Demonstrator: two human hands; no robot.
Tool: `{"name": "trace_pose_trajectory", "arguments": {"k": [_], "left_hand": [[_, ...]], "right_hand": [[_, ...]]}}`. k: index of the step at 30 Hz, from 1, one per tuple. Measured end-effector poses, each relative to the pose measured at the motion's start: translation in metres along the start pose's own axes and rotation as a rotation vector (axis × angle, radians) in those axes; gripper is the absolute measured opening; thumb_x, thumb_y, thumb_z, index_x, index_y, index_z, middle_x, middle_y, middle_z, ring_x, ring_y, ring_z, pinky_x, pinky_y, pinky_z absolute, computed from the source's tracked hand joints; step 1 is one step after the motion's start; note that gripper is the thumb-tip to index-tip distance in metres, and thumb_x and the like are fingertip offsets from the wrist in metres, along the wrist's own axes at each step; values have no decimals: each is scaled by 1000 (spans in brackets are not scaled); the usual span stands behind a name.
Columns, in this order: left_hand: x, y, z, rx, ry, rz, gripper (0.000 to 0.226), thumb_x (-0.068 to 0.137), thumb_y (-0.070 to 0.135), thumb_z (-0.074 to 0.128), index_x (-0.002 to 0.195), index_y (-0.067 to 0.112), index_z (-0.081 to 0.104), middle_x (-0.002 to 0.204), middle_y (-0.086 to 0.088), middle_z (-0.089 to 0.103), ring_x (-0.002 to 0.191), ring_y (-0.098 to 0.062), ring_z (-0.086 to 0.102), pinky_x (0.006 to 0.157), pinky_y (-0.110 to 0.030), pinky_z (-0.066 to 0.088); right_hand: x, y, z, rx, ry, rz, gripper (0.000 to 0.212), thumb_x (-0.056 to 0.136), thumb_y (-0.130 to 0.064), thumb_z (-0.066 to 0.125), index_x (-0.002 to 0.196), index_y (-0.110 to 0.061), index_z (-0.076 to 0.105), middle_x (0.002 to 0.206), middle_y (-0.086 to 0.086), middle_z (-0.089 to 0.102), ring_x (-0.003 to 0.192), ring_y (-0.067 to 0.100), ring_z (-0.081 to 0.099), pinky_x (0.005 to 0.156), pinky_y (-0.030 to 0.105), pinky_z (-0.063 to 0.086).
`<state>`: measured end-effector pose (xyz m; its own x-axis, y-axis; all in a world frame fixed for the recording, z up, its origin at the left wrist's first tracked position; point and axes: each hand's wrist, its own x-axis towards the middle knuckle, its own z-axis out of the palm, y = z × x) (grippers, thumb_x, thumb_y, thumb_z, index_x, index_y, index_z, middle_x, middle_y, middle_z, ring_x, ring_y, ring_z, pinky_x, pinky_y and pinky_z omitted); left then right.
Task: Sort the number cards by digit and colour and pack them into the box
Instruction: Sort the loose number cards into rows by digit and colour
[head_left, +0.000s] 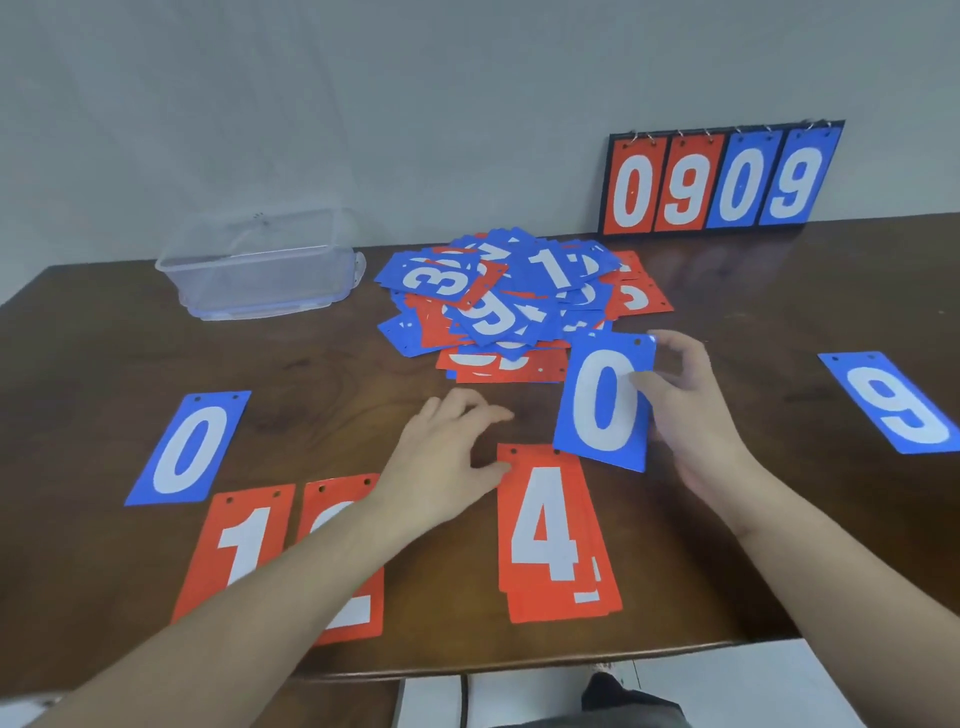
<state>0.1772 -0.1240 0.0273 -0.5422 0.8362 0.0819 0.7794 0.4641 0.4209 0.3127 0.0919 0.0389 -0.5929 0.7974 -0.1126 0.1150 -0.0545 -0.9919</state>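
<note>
My right hand (685, 410) pinches a blue 0 card (602, 400) and holds it lifted just above the table, in front of the loose heap of red and blue number cards (514, 301). My left hand (447, 452) hovers with relaxed fingers beside the top left corner of the red 4 stack (550, 535). Laid out flat are a blue 0 card (189, 449) at the left, a red 1 card (239, 551), a red 2 card (343, 561) partly under my left forearm, and a blue 9 card (896, 402) at the right. The clear plastic box (260, 265) stands at the back left.
A flip scoreboard (722, 179) showing 0 9 0 9 leans against the wall at the back right. The wooden table (337, 374) ends at a front edge just below the sorted cards, with white floor beyond it.
</note>
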Motion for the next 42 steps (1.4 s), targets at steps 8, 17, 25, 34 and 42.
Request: {"name": "trace_pose_trajectory", "arguments": {"k": [8, 17, 25, 34, 42], "left_hand": [[-56, -89, -57, -42, 230, -283, 28, 86, 44, 61, 111, 34, 68, 117, 14, 54, 103, -16, 50, 96, -41, 45], [-170, -174, -108, 80, 395, -693, 22, 94, 38, 58, 112, 31, 70, 128, 5, 58, 116, -28, 52, 100, -44, 41], [-204, -191, -107, 144, 415, -711, 27, 93, 24, 63, 119, 29, 68, 134, 10, 59, 126, -20, 53, 97, -39, 40], [-202, -199, -107, 168, 381, -688, 26, 93, 28, 64, 119, 30, 67, 138, 10, 55, 131, -20, 48, 101, -42, 38], [-156, -192, -106, 103, 337, -582, 25, 95, 26, 61, 119, 29, 68, 137, 12, 54, 130, -18, 47, 100, -38, 35]], "right_hand": [[1, -23, 114, -11, -343, 8, 35, 97, 2, 54, 104, -27, 36, 97, 5, 69, 72, 17, 70, 51, 35, 55], [-28, -35, 281, -169, -842, 7, 41, 93, 2, 62, 126, -22, 56, 112, 7, 73, 90, 20, 76, 71, 39, 63], [-36, -28, 383, -380, -856, -81, 15, 93, -10, 66, 100, -22, 58, 104, 6, 71, 82, 18, 72, 65, 33, 60], [-31, -4, 396, -1035, -683, -547, 44, 91, -44, 64, 131, -35, 49, 134, 0, 49, 127, 26, 42, 102, 39, 37], [-6, -9, 349, -710, -669, -614, 33, 94, -33, 60, 127, -31, 55, 105, -10, 56, 104, 16, 44, 99, 37, 41]]}}
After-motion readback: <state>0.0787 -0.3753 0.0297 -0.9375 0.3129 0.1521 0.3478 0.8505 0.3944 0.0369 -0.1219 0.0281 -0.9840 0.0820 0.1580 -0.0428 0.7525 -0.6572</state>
